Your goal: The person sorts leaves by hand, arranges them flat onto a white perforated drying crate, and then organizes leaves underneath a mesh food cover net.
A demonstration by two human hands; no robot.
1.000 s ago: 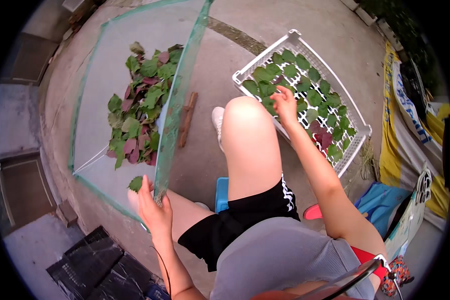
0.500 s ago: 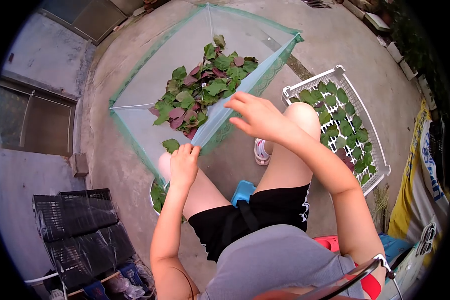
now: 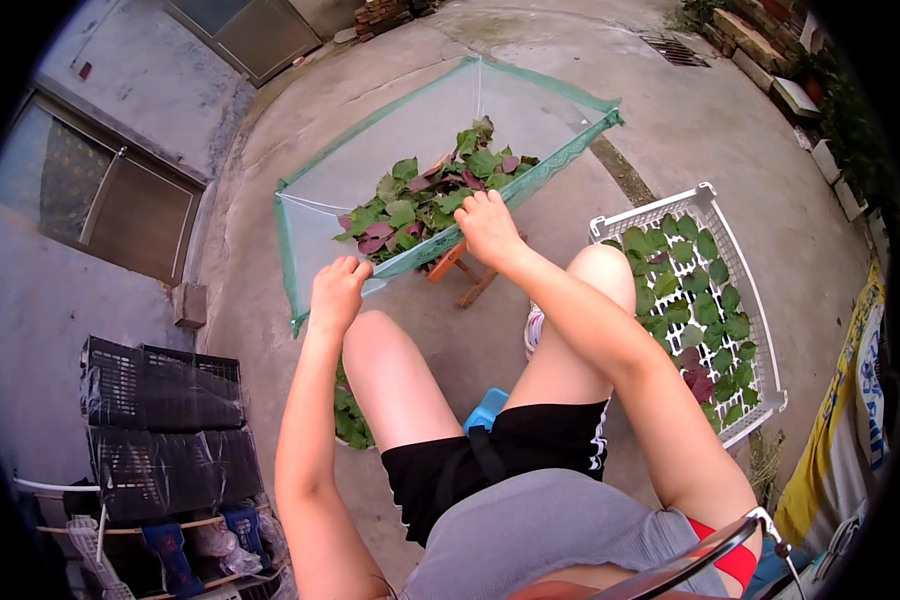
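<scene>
In front of my knees an upturned mesh food cover (image 3: 315, 240) with a green lace border holds a heap of green and purple leaves (image 3: 435, 195). My left hand (image 3: 338, 292) has its fingers curled over the near left part of the border. Farther along the same near edge, my right hand (image 3: 490, 228) pinches the border, and the edge is pulled taut between the two. Under the mesh, part of a wooden stool (image 3: 460, 275) shows; the rest of it is hidden.
A white plastic crate (image 3: 765, 375) with leaves laid out inside stands beyond my right knee. More leaves (image 3: 352, 415) lie beside my left thigh, their container mostly hidden. Black crates (image 3: 170, 430) are stacked at left, and a yellow-and-white sack (image 3: 835, 390) is at right.
My right hand has come down and closed on the border. The cover's near edge has risen, and the wooden stool has come into sight. The view has shifted upward.
</scene>
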